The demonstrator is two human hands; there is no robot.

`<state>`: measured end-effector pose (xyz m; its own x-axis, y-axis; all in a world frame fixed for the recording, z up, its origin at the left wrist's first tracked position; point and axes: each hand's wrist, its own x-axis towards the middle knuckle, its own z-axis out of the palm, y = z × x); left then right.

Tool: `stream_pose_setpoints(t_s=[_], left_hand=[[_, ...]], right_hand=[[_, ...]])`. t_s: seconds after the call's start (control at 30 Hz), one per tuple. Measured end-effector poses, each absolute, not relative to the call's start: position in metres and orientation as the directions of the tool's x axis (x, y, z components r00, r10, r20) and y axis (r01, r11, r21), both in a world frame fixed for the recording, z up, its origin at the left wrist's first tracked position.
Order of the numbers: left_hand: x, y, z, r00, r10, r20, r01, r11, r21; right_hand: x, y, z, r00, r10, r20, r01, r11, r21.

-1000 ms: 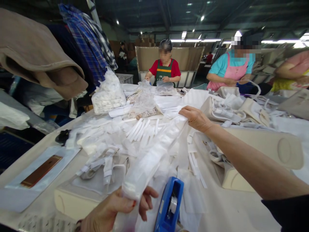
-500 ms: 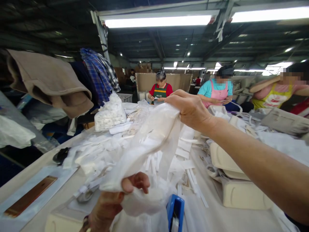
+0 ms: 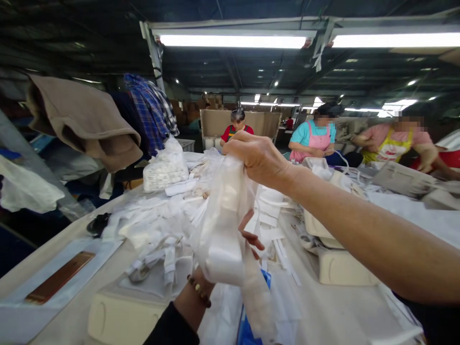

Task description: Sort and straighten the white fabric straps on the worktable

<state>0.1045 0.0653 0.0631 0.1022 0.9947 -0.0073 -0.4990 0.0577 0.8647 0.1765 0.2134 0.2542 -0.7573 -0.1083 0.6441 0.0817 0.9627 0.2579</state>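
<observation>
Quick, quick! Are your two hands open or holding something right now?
Left hand: mostly hidden behind the filmy plastic; some fingers show, spread apart, but its grip cannot be told.
Right hand: closed, holding the filmy plastic's upper end.

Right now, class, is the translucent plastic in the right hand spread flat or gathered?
Gathered, not spread flat: beneath the right hand, the translucent plastic hangs in a narrow, creased band with overlapping layers.

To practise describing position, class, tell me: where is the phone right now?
In the head view, the phone lies at lower left on a pale sheet, near the table's left edge.
</observation>
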Motion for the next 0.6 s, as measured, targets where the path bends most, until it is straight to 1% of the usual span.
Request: stream_pose_setpoints(t_s=[0.1,0.23,0.37,0.43,0.53,0.6], left_hand=[[0.098,0.043,0.061,0.1,0.992,-0.074,-0.477,0.113,0.872],[0.093,0.027,0.052,0.096,0.985,-0.146,-0.444,0.174,0.879],[0.082,0.032,0.043,0.101,0.975,-0.198,-0.419,0.222,0.881],[0.075,0.04,0.039,0.1,0.971,-0.215,-0.412,0.237,0.88],[0.064,0.048,0.032,0.091,0.972,-0.219,-0.413,0.237,0.879],[0.058,0.045,0.026,0.084,0.976,-0.201,-0.422,0.218,0.88]], right_hand=[[0.175,0.204,0.257,-0.796,-0.09,0.599,0.094,0.959,0.268],[0.174,0.196,0.261,-0.811,-0.052,0.582,0.11,0.965,0.239],[0.178,0.2,0.258,-0.783,-0.021,0.622,0.138,0.969,0.206],[0.179,0.206,0.254,-0.761,0.005,0.649,0.149,0.974,0.167],[0.176,0.213,0.248,-0.729,0.039,0.683,0.15,0.983,0.105],[0.172,0.213,0.245,-0.724,0.047,0.688,0.157,0.983,0.098]])
